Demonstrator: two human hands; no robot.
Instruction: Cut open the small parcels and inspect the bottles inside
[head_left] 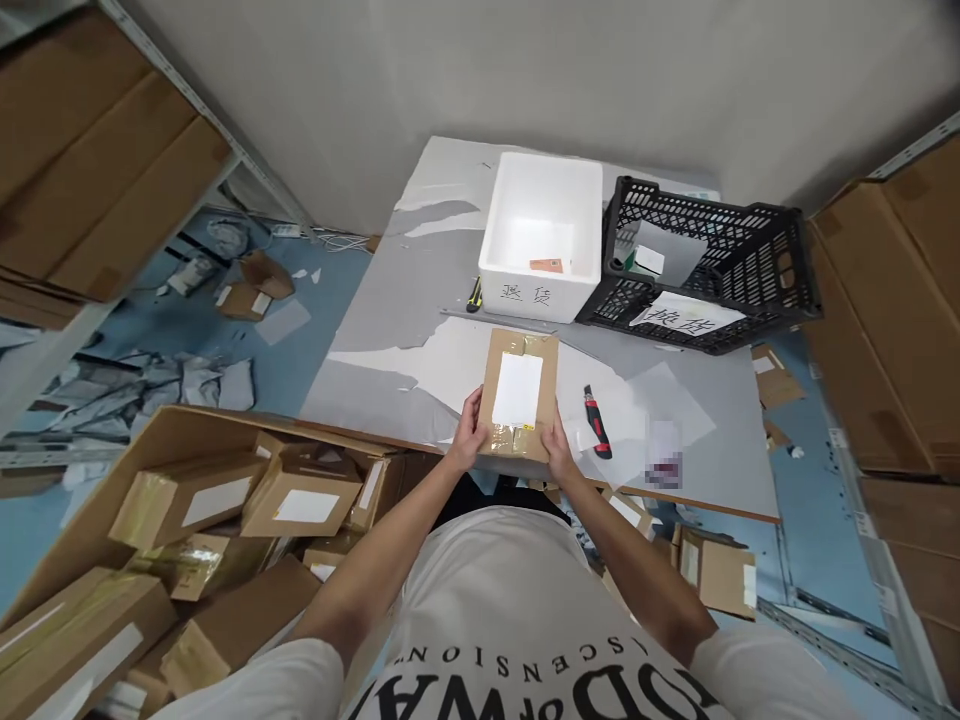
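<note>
Together, the left hand (470,437) and right hand (556,447) hold the brown box (520,392) between them at the table's (367,330) near edge, long side pointing ahead, the red knife (598,425) nearer the right hand.

We are holding a taped-shut brown cardboard box (520,395), white label (517,385) facing up, by the table's near edge (705,505).

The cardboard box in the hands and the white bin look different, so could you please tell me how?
The cardboard box is brown and closed, with tape on it; the white bin is open-topped, with an orange slip inside. The cardboard box is smaller than the white bin. The box is held between the left hand and right hand, while the bin stands on the table. Both are box-shaped.
</note>
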